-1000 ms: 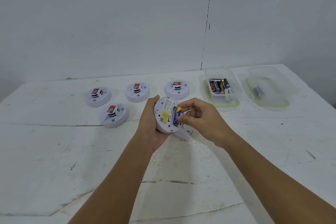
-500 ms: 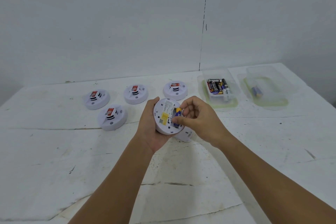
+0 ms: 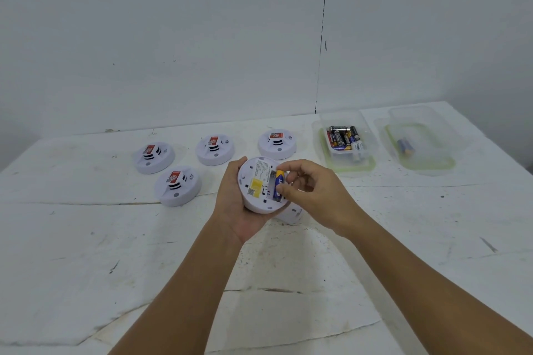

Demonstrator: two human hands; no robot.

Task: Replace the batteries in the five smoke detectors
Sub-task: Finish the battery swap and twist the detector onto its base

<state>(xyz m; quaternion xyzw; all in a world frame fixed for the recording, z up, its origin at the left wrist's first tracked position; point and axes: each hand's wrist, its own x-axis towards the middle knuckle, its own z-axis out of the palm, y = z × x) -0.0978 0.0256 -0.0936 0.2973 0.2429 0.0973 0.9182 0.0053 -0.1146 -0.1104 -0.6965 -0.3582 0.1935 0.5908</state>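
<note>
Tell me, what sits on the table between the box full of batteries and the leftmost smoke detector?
In the head view, two more smoke detectors stand between the battery box and the leftmost detector.

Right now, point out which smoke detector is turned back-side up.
The smoke detector gripped in the left hand, with its yellow label and open battery bay showing. The four on the table all lie face up, red stickers on top.

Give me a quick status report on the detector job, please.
Left hand holds detector back-up. Right hand pinches blue battery in its bay. Nothing in the way.
</note>
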